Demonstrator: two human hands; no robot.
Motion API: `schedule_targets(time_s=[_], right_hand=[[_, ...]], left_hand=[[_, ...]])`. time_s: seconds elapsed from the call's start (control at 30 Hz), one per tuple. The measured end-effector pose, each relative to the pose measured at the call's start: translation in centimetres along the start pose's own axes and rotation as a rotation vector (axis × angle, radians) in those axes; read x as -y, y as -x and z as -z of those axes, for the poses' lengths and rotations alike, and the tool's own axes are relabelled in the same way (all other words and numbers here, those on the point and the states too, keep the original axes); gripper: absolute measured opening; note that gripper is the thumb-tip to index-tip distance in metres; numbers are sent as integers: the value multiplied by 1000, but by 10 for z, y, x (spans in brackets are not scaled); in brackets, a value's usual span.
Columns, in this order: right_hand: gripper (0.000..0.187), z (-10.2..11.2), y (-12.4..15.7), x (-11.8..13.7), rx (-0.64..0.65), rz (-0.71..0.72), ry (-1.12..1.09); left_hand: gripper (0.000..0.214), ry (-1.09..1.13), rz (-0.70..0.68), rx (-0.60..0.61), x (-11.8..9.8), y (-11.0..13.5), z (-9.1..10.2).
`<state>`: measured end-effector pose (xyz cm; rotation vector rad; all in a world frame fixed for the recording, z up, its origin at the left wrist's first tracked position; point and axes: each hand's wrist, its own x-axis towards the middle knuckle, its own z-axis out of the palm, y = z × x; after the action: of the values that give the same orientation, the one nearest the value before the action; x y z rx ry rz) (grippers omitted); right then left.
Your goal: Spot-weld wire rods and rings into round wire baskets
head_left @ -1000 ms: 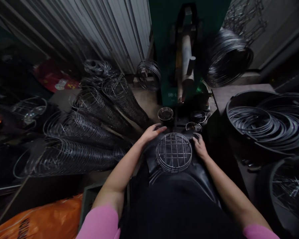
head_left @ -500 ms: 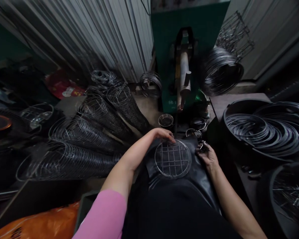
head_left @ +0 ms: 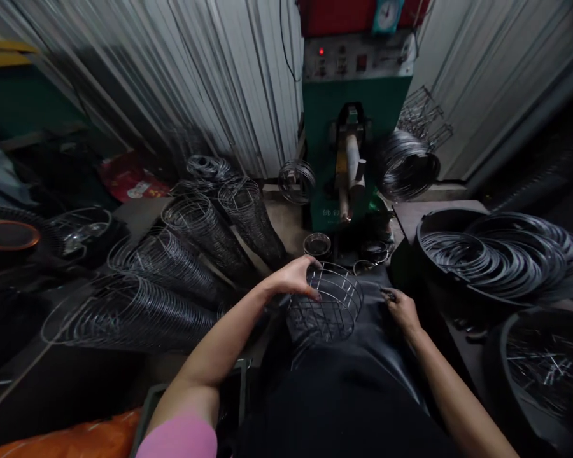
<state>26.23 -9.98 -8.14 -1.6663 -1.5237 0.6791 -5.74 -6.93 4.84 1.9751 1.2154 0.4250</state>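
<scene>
My left hand [head_left: 298,278] is closed on the upper left rim of a round wire rack [head_left: 334,305], with thumb and fingers around the wire. The rack has ring-shaped edges and a square grid, and it is tilted above the black apron [head_left: 370,318] on my lap. To the right, my right hand [head_left: 403,310] is apart from the rack. Its fingers are pinched together at the apron's edge; what they hold is too small and dark to make out. Beyond both hands stands a green machine [head_left: 322,159] with a copper-tipped arm [head_left: 348,207].
Long stacks of round wire racks [head_left: 172,312] lie at the left. A black tub [head_left: 424,254] of wire rings and another tub [head_left: 499,356] of short wire pieces stand at the right. Wire coils [head_left: 405,168] hang beside the machine. An orange sack [head_left: 95,439] lies low left.
The view has tipped up, showing the machine's control panel. My left hand has shifted its hold, and the rack has gone from nearly flat to tilted. My right hand's fingers have drawn together.
</scene>
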Motion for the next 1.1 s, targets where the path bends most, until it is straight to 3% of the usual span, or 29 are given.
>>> schedule_targets(time_s=[0.17,0.3,0.53,0.67,0.97,1.1], right_hand=[[28,32,-20,95,189,83,-103],[20,29,-42,138,354,124,-43],[7,-18,-69,133,156,196,54],[15,-33,-69,120,178,240,-42],[24,-19,-85,108,408,406,-42],[26,-16,-92,105,452,507,29]], left_hand=[[65,-408,-169,-339,-32,-20,-5],[62,-475,-166,-414,-36,-47,-16],[64,-444,-139,-374,-20,-75,-32],[65,-366,-98,-384,-10,-83,-33],[68,-261,-67,-363,5,-101,-30],[69,-263,-99,-366,10,-107,-27]])
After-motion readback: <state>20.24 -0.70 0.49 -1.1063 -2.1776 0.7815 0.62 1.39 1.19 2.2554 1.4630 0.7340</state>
